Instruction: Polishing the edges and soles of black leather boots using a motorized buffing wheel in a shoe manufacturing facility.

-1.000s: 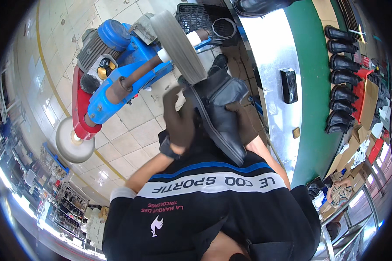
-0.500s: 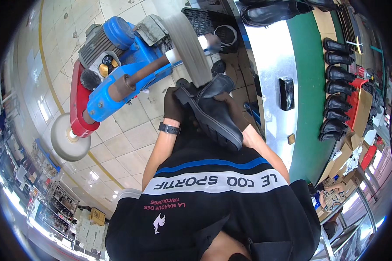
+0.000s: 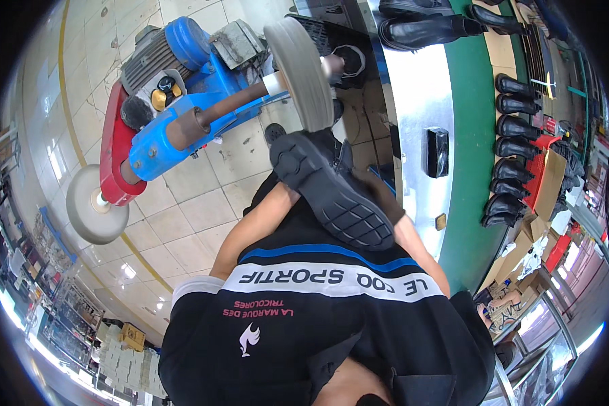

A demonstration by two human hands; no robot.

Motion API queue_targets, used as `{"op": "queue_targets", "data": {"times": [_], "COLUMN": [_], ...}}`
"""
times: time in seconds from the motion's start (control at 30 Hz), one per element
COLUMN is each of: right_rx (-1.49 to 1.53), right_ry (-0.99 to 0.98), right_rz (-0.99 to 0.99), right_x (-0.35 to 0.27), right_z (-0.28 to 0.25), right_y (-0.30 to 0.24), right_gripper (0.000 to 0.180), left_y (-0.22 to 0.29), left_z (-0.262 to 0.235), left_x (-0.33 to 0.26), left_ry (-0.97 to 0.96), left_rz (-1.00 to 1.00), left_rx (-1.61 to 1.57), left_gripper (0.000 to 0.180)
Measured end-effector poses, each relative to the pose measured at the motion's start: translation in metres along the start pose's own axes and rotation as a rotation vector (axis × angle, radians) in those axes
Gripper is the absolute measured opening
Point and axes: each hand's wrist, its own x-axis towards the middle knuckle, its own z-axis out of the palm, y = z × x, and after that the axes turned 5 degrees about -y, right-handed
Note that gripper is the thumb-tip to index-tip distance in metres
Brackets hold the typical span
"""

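A black boot lies across my hands with its treaded sole turned up toward me, heel at the upper left and toe at the lower right. My right hand, in a dark glove, is closed on the boot's right side. The boot hides my left hand; only the forearm shows, running in under the heel end, where the hand supports it. Just beyond the boot is the rim of a grey buffing wheel. The boot's upper end meets the wheel's lower edge in view; whether they touch, I cannot tell.
The wheel's shaft runs left through a blue and red machine to a pale round wheel. On the right, a metal ledge carries a small black block. Several black boots line the green bench.
The boot has rolled so its sole faces up at me instead of its side. My left hand has gone from beside the heel to beneath it, out of sight.
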Motion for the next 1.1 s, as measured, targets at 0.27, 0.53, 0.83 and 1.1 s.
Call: {"op": "queue_targets", "data": {"times": [0.27,0.53,0.83,1.1], "right_rx": [-1.174,-0.428,-1.338,-1.342], "right_ry": [-0.074,-0.043,0.118,0.295], "right_rz": [-0.310,-0.133,-0.387,-0.645], "right_x": [-0.024,-0.039,-0.036,-0.028], "right_z": [0.014,-0.008,-0.001,0.005], "right_y": [-0.012,0.008,-0.011,0.001], "right_gripper": [0.084,0.072,0.097,0.098], "left_y": [-0.048,-0.049,0.022,-0.012], "left_z": [0.008,0.013,0.014,-0.039], "left_x": [0.022,-0.039,0.007,0.026], "left_ry": [0.250,0.040,0.587,-0.009], "left_rz": [-0.598,-0.824,-0.779,-0.067], "left_rx": [-1.540,0.549,0.088,0.738], "left_gripper": [0.027,0.035,0.042,0.044]}}
